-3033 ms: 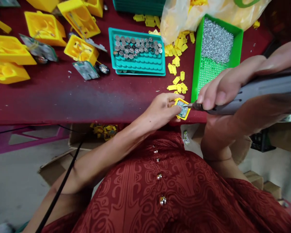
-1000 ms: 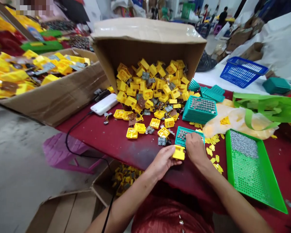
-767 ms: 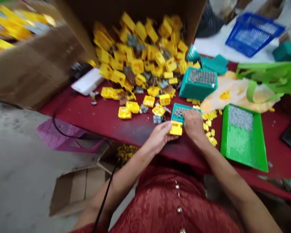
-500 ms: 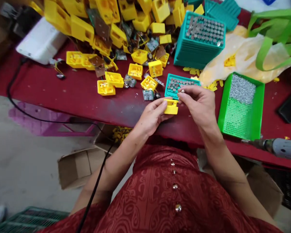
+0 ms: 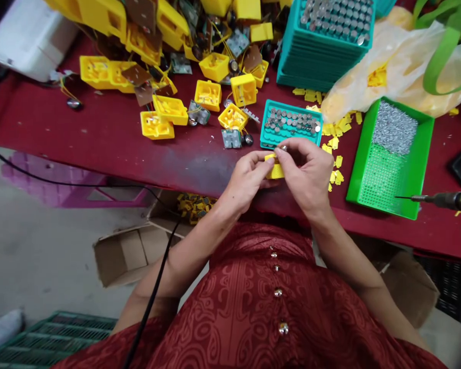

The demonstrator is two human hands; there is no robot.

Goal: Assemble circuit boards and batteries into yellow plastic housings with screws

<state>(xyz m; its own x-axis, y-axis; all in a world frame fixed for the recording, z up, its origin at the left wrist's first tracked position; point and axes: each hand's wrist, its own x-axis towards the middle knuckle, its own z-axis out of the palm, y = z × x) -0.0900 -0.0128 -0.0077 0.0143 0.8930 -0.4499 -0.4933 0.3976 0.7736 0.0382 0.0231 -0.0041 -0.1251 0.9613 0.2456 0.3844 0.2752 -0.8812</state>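
My left hand [image 5: 246, 179] is closed around a small yellow plastic case [image 5: 275, 171], gripping it by its left side above the table's front edge. Thumb and fingers of my right hand [image 5: 309, 171] pinch a small shiny button cell [image 5: 284, 148] at the top of the case. My fingers cover most of the case's opening, so I cannot tell if the cell is inside. Just beyond my hands lies a teal tray [image 5: 271, 139] with rows of button cells in it.
Yellow housings [image 5: 157, 125] with wired parts heap up at the back left. A stack of teal trays [image 5: 303, 66], a green basket [image 5: 418, 169] of screws and loose yellow tabs [image 5: 338, 177] lie rightward. An electric screwdriver [image 5: 445, 200] points in from the right over the basket.
My right hand has brought the button cell from beside the teal tray to the yellow case, and both hands now meet there. The view has shifted closer to the table.
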